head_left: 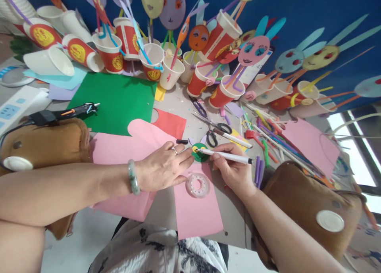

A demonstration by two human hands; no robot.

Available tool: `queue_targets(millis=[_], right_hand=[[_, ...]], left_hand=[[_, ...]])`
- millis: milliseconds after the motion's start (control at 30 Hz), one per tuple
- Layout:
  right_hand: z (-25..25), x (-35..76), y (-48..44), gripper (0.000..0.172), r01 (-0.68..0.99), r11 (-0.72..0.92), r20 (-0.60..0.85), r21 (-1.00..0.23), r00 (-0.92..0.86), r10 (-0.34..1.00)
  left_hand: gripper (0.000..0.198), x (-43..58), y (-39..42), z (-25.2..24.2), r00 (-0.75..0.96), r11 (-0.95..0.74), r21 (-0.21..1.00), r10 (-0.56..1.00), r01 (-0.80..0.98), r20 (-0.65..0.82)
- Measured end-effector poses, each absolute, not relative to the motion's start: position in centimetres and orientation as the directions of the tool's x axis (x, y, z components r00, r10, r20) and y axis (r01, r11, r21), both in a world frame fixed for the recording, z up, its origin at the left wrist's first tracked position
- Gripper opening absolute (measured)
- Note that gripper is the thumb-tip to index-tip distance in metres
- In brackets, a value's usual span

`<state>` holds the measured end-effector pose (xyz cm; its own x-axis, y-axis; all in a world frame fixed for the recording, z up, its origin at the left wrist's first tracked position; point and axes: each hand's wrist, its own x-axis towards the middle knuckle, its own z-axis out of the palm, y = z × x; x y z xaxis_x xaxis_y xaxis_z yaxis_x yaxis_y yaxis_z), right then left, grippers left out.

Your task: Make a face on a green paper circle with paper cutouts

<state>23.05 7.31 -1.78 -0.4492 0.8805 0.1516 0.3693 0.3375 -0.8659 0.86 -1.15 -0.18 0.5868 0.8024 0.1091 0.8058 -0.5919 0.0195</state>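
Observation:
My right hand is closed round a white marker, whose tip meets a small green paper face with yellow eyes and a drawn mouth. My left hand lies flat with its fingers stretched out, the fingertips at the face's left edge. It wears a ring and, at the wrist, a jade bangle. Just above those fingers rests a black marker cap. Below the face, a roll of clear tape sits on a strip of pink paper.
Behind the hands lie scissors, red paper and a green sheet. Paper cups with paper faces on stems line the back wall. Colourful pipe cleaners are heaped at right. Brown padded cushions flank both forearms.

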Motion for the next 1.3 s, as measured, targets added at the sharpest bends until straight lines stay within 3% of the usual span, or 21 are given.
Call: queue_targets(millis=[367,533,1033,1300], right_hand=[[-1.3,22.9,7.1,0.003,0.414,0.428,0.226,-0.804,-0.452,0.863],[-1.6,23.1,7.2,0.007,0.451,0.413,0.217,-0.791,-0.424,0.879],[-1.9,23.0,7.2,0.011,0.344,0.319,0.158,-0.883,-0.424,0.892],[-2.5,23.2,7.4,0.012,0.365,0.364,0.195,-0.857,-0.423,0.885]], left_hand=[[0.049,0.8,-1.1,-0.5,0.593,-0.598,0.022,0.798,0.801,0.107],[0.046,0.9,-1.1,-0.5,0.587,-0.592,0.028,0.804,0.805,0.098],[0.028,0.9,-1.0,-0.8,0.586,-0.594,0.014,0.798,0.805,0.141],[0.029,0.9,-0.9,-0.8,0.587,-0.595,0.013,0.797,0.804,0.139]])
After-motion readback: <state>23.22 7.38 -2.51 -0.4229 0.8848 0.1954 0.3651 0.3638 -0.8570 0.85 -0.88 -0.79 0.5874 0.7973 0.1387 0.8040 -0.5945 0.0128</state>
